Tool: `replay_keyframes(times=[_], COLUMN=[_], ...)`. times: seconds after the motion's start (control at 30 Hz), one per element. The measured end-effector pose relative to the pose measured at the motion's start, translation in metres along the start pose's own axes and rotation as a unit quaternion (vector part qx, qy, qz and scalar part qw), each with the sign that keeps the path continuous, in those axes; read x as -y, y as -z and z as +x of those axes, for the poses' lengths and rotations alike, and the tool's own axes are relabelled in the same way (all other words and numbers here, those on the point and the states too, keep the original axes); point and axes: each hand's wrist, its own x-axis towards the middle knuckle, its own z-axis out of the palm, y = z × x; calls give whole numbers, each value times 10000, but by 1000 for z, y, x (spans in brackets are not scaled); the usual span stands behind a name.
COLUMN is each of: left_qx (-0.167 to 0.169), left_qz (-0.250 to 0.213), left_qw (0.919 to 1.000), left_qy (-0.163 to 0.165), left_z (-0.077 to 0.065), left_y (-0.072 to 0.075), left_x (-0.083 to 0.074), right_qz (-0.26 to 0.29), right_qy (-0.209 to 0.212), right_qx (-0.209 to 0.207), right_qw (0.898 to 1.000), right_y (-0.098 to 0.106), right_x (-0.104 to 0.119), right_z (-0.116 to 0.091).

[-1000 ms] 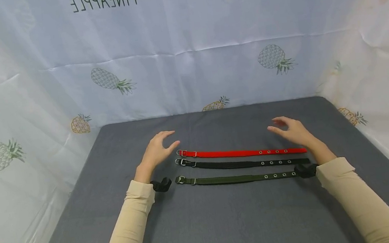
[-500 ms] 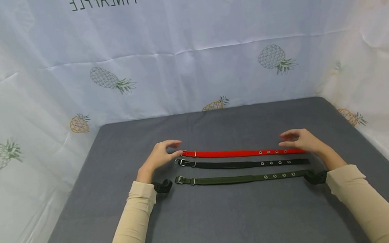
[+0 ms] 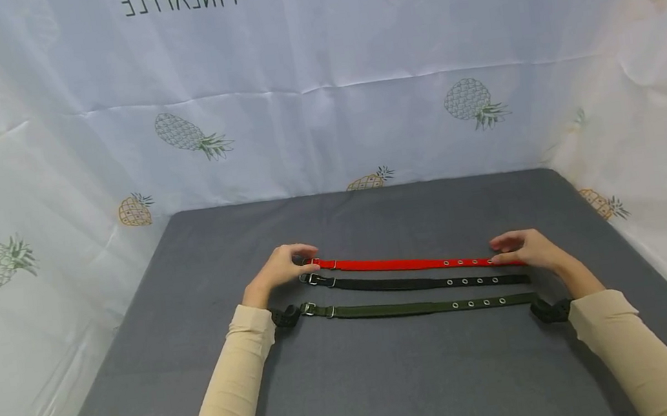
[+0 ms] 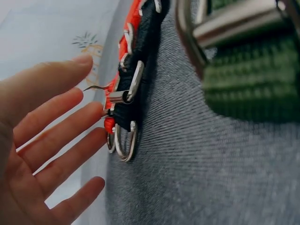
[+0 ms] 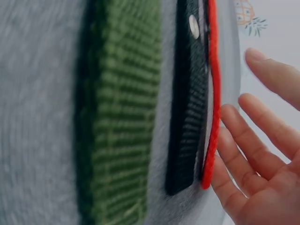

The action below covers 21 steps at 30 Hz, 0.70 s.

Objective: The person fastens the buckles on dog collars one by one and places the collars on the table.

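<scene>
Both left hand (image 3: 281, 268) and right hand (image 3: 529, 250) have lowered beyond the black strap (image 3: 402, 284), bringing the red strap (image 3: 390, 265), lying just past it, within grasp; both are loosely extended, gripping nothing.

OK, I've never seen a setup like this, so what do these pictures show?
There's no machine: each grip is a person's bare hand. The wide picture comes from a camera on the head, looking forward and down; the two close-ups come from cameras on the wrists. On the gray table lie a red strap, a black strap and a green strap, their metal buckles toward the person's left. The left grip is at the red strap's buckle end, the right grip near its other end. Neither seems to hold anything; whether either touches the strap is hard to tell.
</scene>
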Motion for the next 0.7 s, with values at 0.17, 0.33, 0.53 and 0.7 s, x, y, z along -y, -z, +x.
replay_keyframes(times=[0.17, 0.33, 0.53, 0.7], left_qx=[80, 114, 127, 270], left_qz=[260, 524, 817, 1134], left_qw=[9996, 9985, 9965, 9929], left_qy=[86, 114, 144, 231], left_z=[5, 12, 19, 22], left_y=[-3, -3, -3, -2], left_x=[0, -3, -4, -3], right_qz=[-310, -410, -490, -481], right_qy=[180, 341, 388, 389], right_qx=[152, 264, 288, 245], right_qw=[9992, 9982, 9976, 9978], right_y=[0, 0, 0, 0], right_x=[-3, -7, -9, -7], right_z=[2, 5, 7, 9])
